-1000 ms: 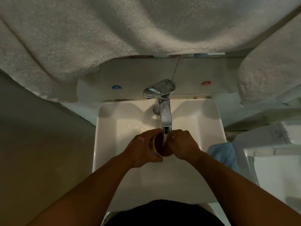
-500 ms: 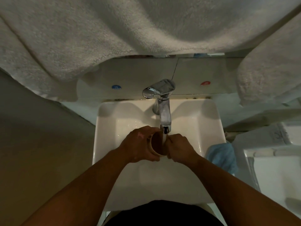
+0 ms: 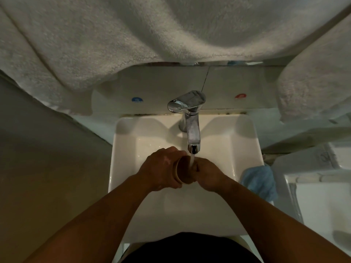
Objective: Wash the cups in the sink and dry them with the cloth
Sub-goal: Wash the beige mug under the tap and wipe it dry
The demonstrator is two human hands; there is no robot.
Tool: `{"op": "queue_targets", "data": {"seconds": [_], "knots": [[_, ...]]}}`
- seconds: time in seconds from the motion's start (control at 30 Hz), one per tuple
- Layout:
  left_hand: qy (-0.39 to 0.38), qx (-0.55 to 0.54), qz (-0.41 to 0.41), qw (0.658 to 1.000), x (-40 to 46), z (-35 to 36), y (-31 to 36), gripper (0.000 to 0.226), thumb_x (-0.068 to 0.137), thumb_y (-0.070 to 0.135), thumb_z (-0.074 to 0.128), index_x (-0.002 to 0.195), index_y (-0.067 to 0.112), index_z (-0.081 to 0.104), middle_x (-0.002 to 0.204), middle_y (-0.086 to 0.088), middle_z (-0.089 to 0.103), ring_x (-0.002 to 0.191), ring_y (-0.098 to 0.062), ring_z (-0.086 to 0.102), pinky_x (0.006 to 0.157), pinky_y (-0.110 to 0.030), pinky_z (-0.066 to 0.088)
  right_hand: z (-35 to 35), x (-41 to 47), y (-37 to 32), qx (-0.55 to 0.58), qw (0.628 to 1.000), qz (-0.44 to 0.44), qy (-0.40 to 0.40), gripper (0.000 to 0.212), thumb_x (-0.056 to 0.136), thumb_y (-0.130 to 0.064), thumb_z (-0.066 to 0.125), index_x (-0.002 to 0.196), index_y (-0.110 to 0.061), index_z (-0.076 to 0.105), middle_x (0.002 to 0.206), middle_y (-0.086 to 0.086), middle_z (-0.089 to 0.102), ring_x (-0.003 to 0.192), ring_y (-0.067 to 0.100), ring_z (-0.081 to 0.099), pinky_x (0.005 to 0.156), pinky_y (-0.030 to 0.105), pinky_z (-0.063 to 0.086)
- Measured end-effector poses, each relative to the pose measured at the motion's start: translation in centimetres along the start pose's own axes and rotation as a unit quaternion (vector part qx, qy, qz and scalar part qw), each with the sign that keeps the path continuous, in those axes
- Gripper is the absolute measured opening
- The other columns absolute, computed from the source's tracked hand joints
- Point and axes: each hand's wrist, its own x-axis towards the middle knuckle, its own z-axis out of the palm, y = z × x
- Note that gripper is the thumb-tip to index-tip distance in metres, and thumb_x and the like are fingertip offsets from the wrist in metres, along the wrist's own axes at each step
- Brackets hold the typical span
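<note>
I saw the left hand (image 3: 162,168) wrapped around a brown cup (image 3: 185,172), holding it on its side over the sink (image 3: 245,149), mouth facing right. The right hand (image 3: 209,176) was at the cup's mouth, fingers curled against the rim; I couldn't tell if they reached inside. Water ran from the tap (image 3: 192,128) onto the spot where cup and right hand met. A blue cloth (image 3: 259,180) lay on the sink's right edge. White towels (image 3: 133,35) hung above.

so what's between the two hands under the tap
In the head view, a brown cup sits between the left hand and right hand, with the tap's stream of water running into it.
</note>
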Motion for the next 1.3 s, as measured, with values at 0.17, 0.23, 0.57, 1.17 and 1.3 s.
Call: {"op": "queue_targets", "data": {"seconds": [0.17,0.23,0.57,1.17,1.3], "knots": [[0.015,-0.015,0.002,1.0,0.0,0.3,0.0,0.097,0.052,0.049,0.094,0.138,0.029,0.054,0.123,0.004,0.063,0.106,-0.018,0.059,0.092,-0.04,0.052,0.0,0.3,-0.5,-0.2,0.979,-0.027,0.02,0.021,0.099,-0.018,0.052,0.109,-0.005,0.065,0.111,0.011,0.069,0.099,0.03,0.066,0.079,0.026,0.043],[0.024,-0.008,0.008,1.0,0.1,-0.1,-0.3,0.095,0.049,0.051,0.094,0.134,0.03,0.056,0.12,0.006,0.065,0.104,-0.017,0.059,0.089,-0.039,0.053,0.2,0.4,-0.4,-0.061,0.998,0.0,0.008,0.016,0.097,-0.016,0.056,0.104,-0.005,0.065,0.095,0.009,0.072,0.085,0.025,0.07,0.074,0.028,0.053],[0.187,-0.023,-0.01,0.982,-0.7,2.5,-0.8,0.105,0.047,0.06,0.086,0.136,0.026,0.042,0.156,-0.016,0.03,0.13,-0.037,0.046,0.095,-0.05,0.055,0.4,-0.4,-2.0,0.172,0.979,0.093,0.055,0.039,0.098,-0.019,0.052,0.06,-0.014,0.063,0.051,-0.001,0.063,0.042,0.012,0.055,0.047,0.023,0.042],[0.185,-0.011,0.022,0.982,-1.0,2.1,0.2,0.099,0.052,0.033,0.092,0.139,0.033,0.044,0.16,-0.007,0.017,0.137,-0.042,0.04,0.1,-0.058,0.051,0.4,0.4,-1.1,0.01,0.998,0.036,0.052,0.013,0.097,-0.02,0.059,0.097,-0.013,0.069,0.092,0.003,0.073,0.077,0.015,0.069,0.07,0.026,0.053],[0.139,-0.062,0.02,0.988,-0.5,1.7,0.0,0.108,0.05,0.036,0.089,0.143,0.038,0.035,0.165,-0.003,0.01,0.139,-0.034,0.039,0.1,-0.05,0.053,0.8,0.5,-0.9,-0.007,0.993,0.06,0.1,0.022,0.101,-0.024,0.053,0.093,-0.009,0.068,0.092,0.008,0.071,0.083,0.026,0.068,0.073,0.03,0.048]]}}
